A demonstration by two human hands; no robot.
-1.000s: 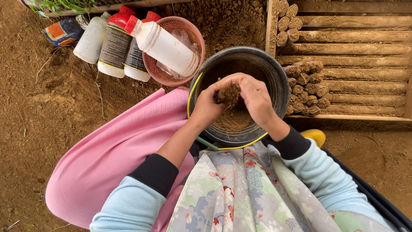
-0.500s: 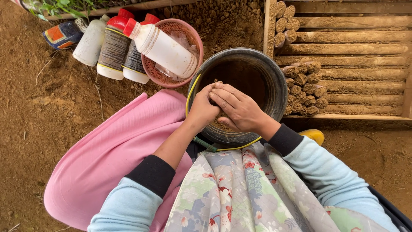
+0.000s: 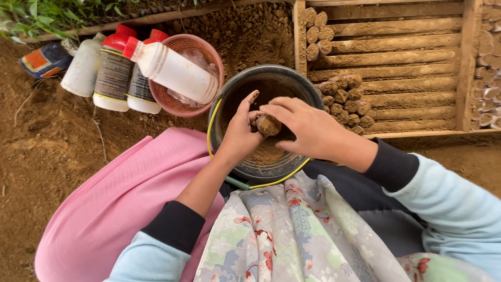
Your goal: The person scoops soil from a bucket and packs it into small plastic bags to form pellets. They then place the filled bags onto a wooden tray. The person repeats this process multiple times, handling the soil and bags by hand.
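Both hands work over a black bucket (image 3: 313, 94) holding brown soil. My left hand (image 3: 241, 133) cups a small soil-filled roll (image 3: 268, 125) from the left. My right hand (image 3: 308, 128) presses on the roll from the right, fingers spread across its top. The roll is a short brown cylinder packed with earth, partly hidden by my fingers. The bucket has a yellow wire handle (image 3: 276, 180) and sits just beyond my lap.
A wooden tray (image 3: 417, 68) with stacked soil rolls (image 3: 344, 99) lies right of the bucket. A pink basket (image 3: 180, 102) and several red-capped white bottles (image 3: 167, 68) lie to the left. Pink cloth (image 3: 115, 203) and a floral cloth (image 3: 292, 235) cover my lap. Bare earth surrounds everything.
A second ago the hands held a loose soil clump high over the bucket. They closed together, and a compact roll now shows between them. The view has shifted right.
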